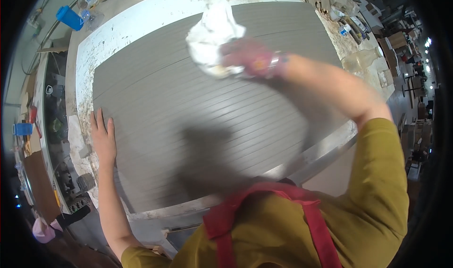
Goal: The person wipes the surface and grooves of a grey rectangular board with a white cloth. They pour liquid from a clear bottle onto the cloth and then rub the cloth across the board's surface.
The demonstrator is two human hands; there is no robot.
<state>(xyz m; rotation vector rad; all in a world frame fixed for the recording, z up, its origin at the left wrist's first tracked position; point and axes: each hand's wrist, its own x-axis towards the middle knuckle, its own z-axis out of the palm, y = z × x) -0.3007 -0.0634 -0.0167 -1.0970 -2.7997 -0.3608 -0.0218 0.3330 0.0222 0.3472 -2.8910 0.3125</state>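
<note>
Gray panel (146, 91), grooved across its face, lies on the tabletop (118, 42). The left hand (103, 138) rests, fingers spread, at the panel's left edge; the right hand (252, 58) (gloved in red, and blurred) clutches a white cloth (210, 37) over the panel's far part. A blue cup (70, 18) sits near the tabletop's far left corner.
</note>
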